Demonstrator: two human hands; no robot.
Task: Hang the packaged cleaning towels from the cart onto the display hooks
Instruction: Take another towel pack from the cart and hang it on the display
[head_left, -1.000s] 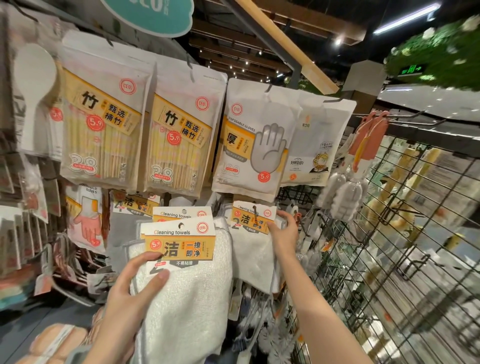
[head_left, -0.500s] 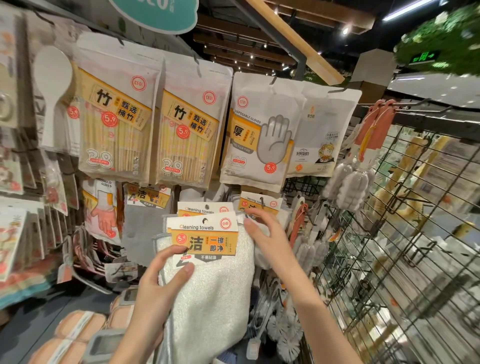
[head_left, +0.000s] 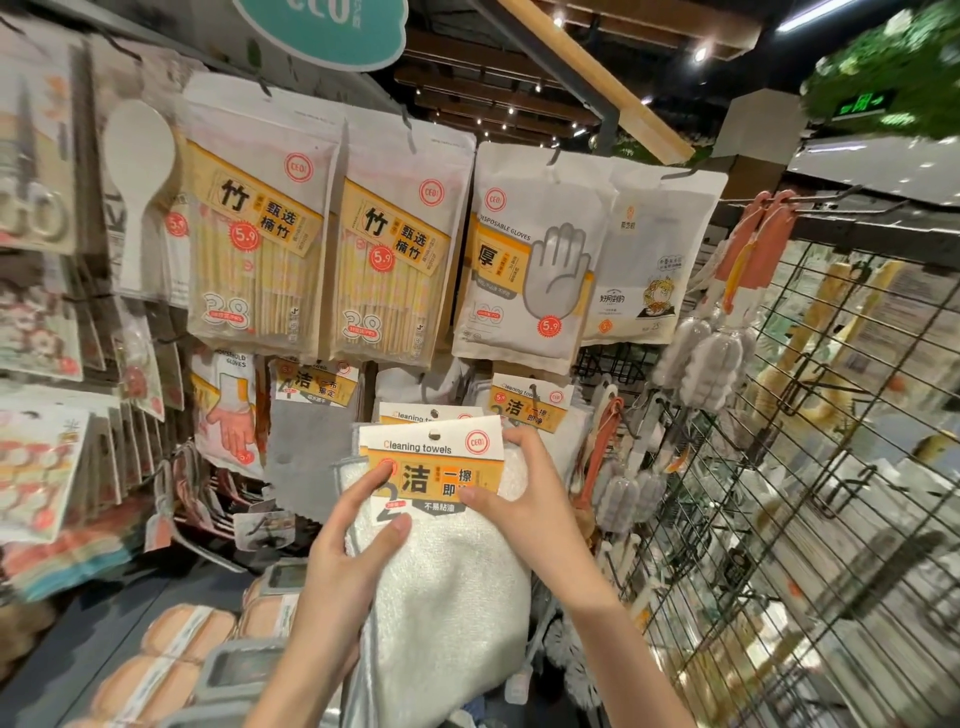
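A retail shop's housewares aisle: packaged goods hang in rows from display hooks, among them bamboo chopstick packs (head_left: 260, 249) and disposable gloves (head_left: 530, 260) bearing round red "5.9" price stickers. A wire grid rack (head_left: 779, 519) carries bottle brushes (head_left: 711, 358), a teal store sign (head_left: 332, 26) hangs overhead, and a green exit sign (head_left: 862, 101) glows beyond.

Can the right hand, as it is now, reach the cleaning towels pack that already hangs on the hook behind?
Probably yes. The right hand grips the held towel pack at its card's right edge, and the hanging pack is just above and behind it, with nothing between. It must release its grip first.
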